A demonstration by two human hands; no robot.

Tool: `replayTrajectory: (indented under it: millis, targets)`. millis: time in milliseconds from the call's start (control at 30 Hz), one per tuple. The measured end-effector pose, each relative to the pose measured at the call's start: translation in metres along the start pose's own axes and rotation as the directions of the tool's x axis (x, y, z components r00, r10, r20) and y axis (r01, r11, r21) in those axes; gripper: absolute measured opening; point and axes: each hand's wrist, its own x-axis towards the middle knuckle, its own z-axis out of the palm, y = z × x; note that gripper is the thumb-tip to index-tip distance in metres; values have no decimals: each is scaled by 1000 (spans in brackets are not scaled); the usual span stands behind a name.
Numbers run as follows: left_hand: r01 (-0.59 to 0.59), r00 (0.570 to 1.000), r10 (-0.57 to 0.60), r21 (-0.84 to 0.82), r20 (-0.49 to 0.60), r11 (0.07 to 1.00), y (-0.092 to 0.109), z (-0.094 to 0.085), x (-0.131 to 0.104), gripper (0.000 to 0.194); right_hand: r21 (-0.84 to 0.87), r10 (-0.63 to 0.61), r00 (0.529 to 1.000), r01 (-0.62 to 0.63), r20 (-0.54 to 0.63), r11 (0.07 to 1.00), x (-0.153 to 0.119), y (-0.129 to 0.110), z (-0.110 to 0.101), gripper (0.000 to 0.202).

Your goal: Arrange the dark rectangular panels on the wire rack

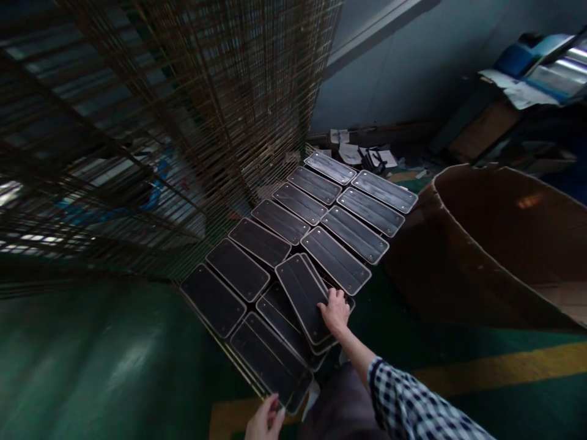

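Note:
Several flat black rectangular plates with pale rims lie in two rows on a wire mesh rack. My right hand rests on a small stack of plates near the rack's front, fingers gripping its right edge. Beneath that stack lie more overlapping plates. My left hand is at the bottom of the view, touching the near corner of the front plate. The far plates lie flat and untouched.
Tall stacked wire mesh racks rise at the left. A large brown cardboard drum stands on the right. The floor is green with a yellow line. Papers and clutter lie by the far wall.

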Motion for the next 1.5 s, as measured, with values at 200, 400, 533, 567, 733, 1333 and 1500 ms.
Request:
replayTrajectory:
  millis: [200, 400, 533, 567, 733, 1333, 1500]
  targets:
    - [-12, 1000, 13, -14, 20, 1000, 12, -1, 8, 48, 59, -162, 985, 159, 65, 986, -8, -6, -5, 19]
    - [-16, 1000, 17, -36, 25, 999, 21, 2, 9, 47, 127, -262, 957, 246, 126, 961, -3, -1, -17, 22]
    - [3, 999, -1, -45, 43, 999, 23, 3, 9, 45, 34, -129, 987, 126, 98, 991, 8, -1, -16, 24]
    - [7, 999, -5, -48, 46, 999, 24, 3, 10, 46, 19, -118, 988, 117, 100, 993, 9, -2, -14, 24]
    - [30, 999, -27, -67, 45, 997, 28, 5, 11, 47, -14, -74, 988, 76, 133, 997, 1, -9, -2, 29]
    - [157, 987, -152, -371, 44, 915, 9, 0, 16, 56, 138, 6, 964, -44, 267, 990, 9, -21, -35, 36]
    - [125, 989, -147, -628, 17, 768, 25, -9, 37, 87, 433, -371, 872, 215, 318, 875, -22, -36, -69, 27]
